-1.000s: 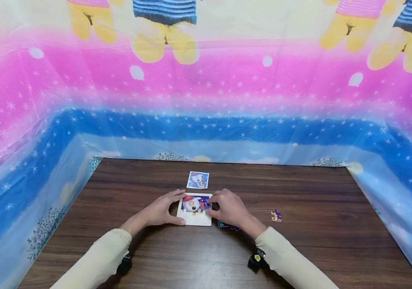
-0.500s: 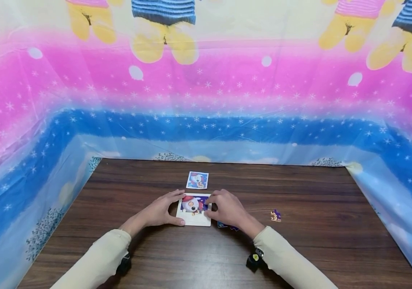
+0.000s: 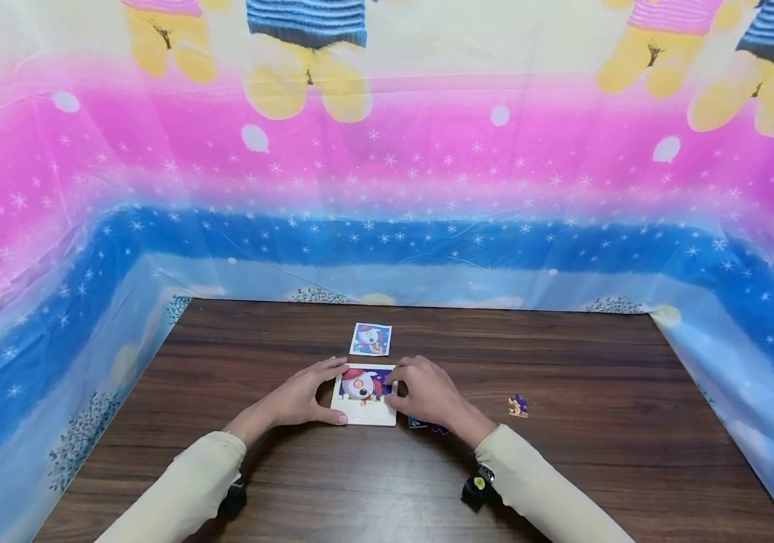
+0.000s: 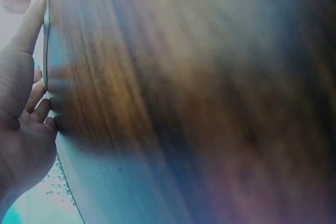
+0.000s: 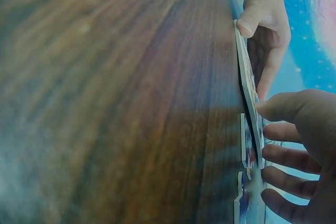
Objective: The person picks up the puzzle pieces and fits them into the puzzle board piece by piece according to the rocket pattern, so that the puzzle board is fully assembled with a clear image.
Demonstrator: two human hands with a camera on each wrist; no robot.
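Note:
A white-framed puzzle board (image 3: 363, 415) lies in the middle of the table in the head view. Its upper part is filled with a picture of a white animal in a red hat; the lower part is bare white. My left hand (image 3: 302, 392) holds the board's left side, thumb at the near corner and fingers at the far one. At the board's right edge, my right hand (image 3: 428, 388) has thumb and index finger bent around a purple puzzle piece (image 3: 388, 382), mostly hidden by the fingers. The right wrist view shows the right thumb (image 5: 281, 106) touching the board's edge.
Several loose puzzle pieces (image 3: 418, 422) lie beside the board, partly under the right hand. Another piece (image 3: 518, 406), orange and purple, sits farther right. A small picture card (image 3: 370, 339) lies behind the board. Patterned cloth (image 3: 387, 241) hangs around the wooden table (image 3: 333, 483).

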